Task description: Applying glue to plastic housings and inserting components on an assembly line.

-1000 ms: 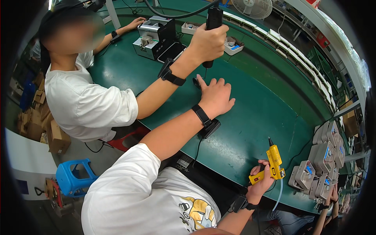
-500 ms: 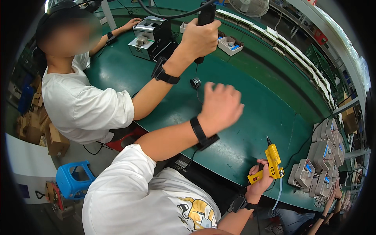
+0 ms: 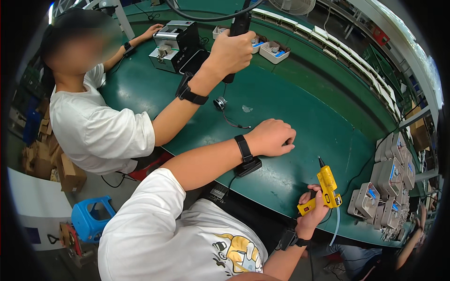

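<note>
My left hand [image 3: 272, 137] is low over the green table, fingers curled in toward the thumb, with nothing visible in them. Left of it a small round black-and-silver motor [image 3: 219, 103] lies on the table, its thin dark lead stretching toward my wrist. My right hand [image 3: 316, 209], at the table's near edge, is wrapped around the handle of a yellow glue gun [image 3: 327, 183]. The gun's dark nozzle points away from me, and a pale glue stick hangs from its back. Above the motor, a co-worker's hand [image 3: 230, 54] grips an upright black electric screwdriver [image 3: 240, 24].
Grey housings [image 3: 388, 180] with blue parts are stacked at the right. A black-and-silver machine [image 3: 174, 46] stands at the far left by the co-worker, with white trays [image 3: 274, 52] beside it. A clear scrap [image 3: 246, 108] lies near the motor. A blue stool [image 3: 92, 218] stands left.
My left hand has come down nearer to me and its spread fingers have curled. The motor sits farther left, and the co-worker's screwdriver has shifted left and down. My right hand still holds the glue gun.
</note>
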Demonstrator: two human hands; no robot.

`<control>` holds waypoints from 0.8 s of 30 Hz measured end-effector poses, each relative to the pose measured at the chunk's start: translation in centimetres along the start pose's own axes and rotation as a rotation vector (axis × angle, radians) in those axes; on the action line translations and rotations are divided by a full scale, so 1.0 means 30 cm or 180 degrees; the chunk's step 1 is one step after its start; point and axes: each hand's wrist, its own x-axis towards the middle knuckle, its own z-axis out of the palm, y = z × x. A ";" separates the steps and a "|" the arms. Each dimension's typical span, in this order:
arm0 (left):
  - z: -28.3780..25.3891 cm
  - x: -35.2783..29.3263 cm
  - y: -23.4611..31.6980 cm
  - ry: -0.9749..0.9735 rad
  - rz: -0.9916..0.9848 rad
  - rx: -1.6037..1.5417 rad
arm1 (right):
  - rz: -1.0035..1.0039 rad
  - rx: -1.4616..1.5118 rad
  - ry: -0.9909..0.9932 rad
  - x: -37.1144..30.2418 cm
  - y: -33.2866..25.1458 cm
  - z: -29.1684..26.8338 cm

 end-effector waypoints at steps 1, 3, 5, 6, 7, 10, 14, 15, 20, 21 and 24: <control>0.000 0.004 -0.001 -0.0033 -0.0063 -0.0016 | -0.0009 -0.0005 -0.0012 0.000 -0.001 -0.004; 0.002 0.009 -0.002 -0.0098 -0.0165 -0.0050 | -0.0017 0.0003 -0.0027 -0.002 -0.001 -0.005; 0.001 0.011 -0.002 -0.0218 -0.0369 -0.0143 | -0.0010 0.0008 -0.0026 -0.002 0.000 -0.003; 0.003 0.012 -0.001 -0.0220 -0.0372 -0.0135 | -0.0005 0.0005 -0.0026 -0.002 -0.002 -0.004; 0.005 0.012 0.000 -0.0187 -0.0358 -0.0105 | -0.0001 0.0012 -0.0028 -0.003 -0.003 -0.003; 0.020 0.006 0.001 -0.0134 -0.0335 -0.0039 | -0.0014 0.0045 -0.0088 -0.008 -0.007 0.000; 0.037 0.005 0.007 -0.0026 -0.0241 0.0123 | 0.0029 0.0072 -0.0098 -0.004 -0.009 -0.007; 0.041 0.006 0.008 0.0050 -0.0232 0.0191 | 0.0031 0.0085 -0.0083 -0.005 -0.009 -0.007; 0.063 0.006 0.024 0.0091 -0.0263 0.0481 | 0.0073 0.0123 -0.0065 -0.001 -0.007 -0.009; 0.069 0.006 0.032 0.0039 -0.0292 0.0549 | 0.0097 0.0113 -0.0067 -0.003 -0.005 -0.015; 0.052 -0.001 0.045 -0.0020 -0.0352 0.0678 | 0.0089 0.0135 -0.0032 -0.003 0.005 -0.023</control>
